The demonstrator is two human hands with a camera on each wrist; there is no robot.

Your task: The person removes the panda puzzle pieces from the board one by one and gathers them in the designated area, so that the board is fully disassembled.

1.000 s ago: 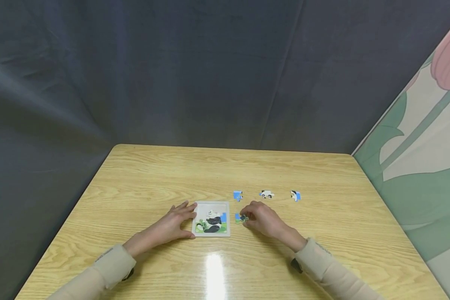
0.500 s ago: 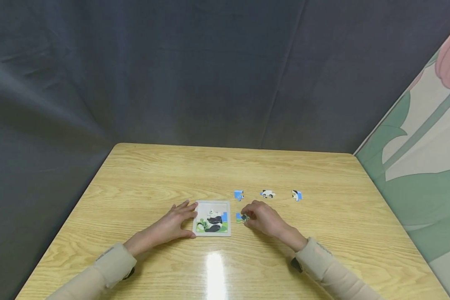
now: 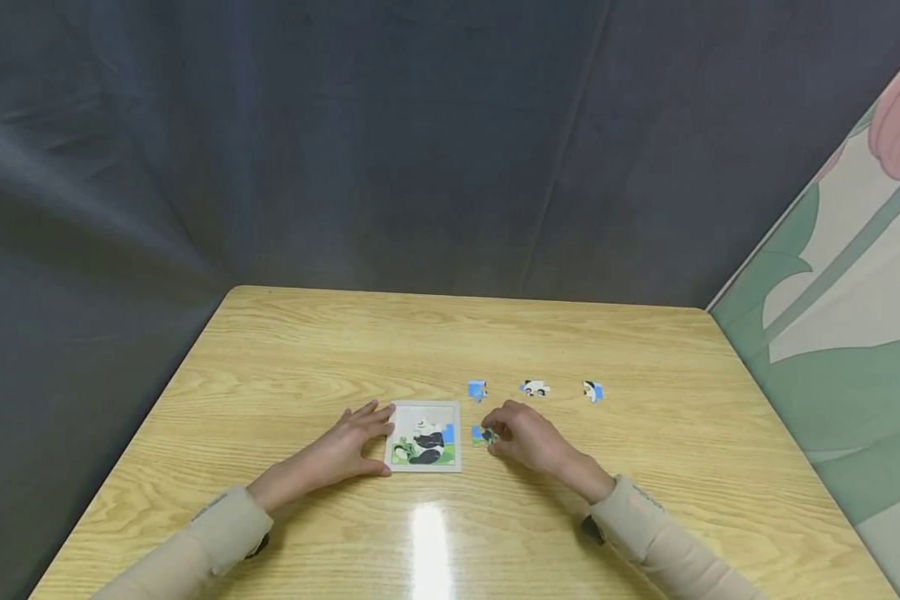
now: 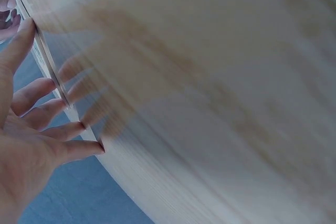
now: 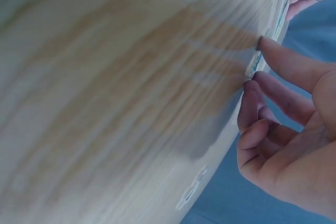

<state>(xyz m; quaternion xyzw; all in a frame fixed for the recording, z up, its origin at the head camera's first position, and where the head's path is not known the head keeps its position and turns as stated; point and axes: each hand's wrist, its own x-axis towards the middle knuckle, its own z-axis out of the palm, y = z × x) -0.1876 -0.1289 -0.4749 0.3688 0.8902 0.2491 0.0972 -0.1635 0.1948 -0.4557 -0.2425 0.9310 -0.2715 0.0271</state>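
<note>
A small square puzzle tray (image 3: 457, 446) with a white rim lies flat on the table, partly filled with a black-and-white panda picture over green and blue. My left hand (image 3: 348, 446) spreads along its left side, thumb at the lower corner and fingertips at the upper left; in the left wrist view the fingers (image 4: 39, 95) reach out fairly straight to the edge. Just right of the tray, my right hand (image 3: 528, 437) pinches a blue, green and black puzzle piece (image 3: 477, 436) between thumb and fingers, low at the tabletop. The hand covers that piece's right part.
Behind the right hand lie three loose pieces in a row: a mostly blue one (image 3: 477, 390), a white one with black marks (image 3: 534, 388) and a blue, white and black one (image 3: 593, 391). The wooden table (image 3: 330, 350) meets a dark curtain (image 3: 420, 167) at the back.
The held piece turns slightly under the right fingers and stays beside the tray. The left hand keeps its place; the whole view shifts a little.
</note>
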